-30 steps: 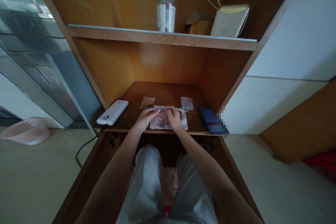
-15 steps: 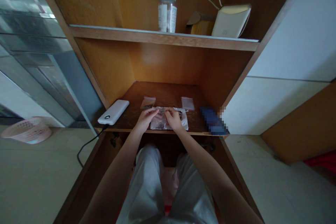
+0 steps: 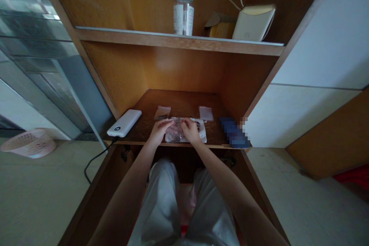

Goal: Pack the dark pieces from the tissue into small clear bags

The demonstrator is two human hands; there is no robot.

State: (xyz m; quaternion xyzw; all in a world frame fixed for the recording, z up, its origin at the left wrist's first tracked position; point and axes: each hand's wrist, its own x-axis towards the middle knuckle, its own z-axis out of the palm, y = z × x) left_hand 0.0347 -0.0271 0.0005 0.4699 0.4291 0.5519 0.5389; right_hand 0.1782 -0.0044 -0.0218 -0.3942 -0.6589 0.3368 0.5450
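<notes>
A clear plastic bag lies flat at the front of the low shelf, with small dark pieces on or inside it. Over its left part is my left hand, thumb and fingers pressed together. My right hand is closed above the bag's middle, its fingers curled in a pinch. The fingertips face each other, a small gap apart; whatever they pinch is too small to make out. Just behind are two small zip bags, the left zip bag with something dark at its bottom and the right zip bag pale.
A white power bank with a black cable sits at the shelf's left. On the right lies a blurred dark blue object. The upper shelf holds a clear bottle and a cream case. A pink basket stands on the floor.
Almost nothing differs. Both hands stay over the plastic bag, with only a slight shift of the fingers.
</notes>
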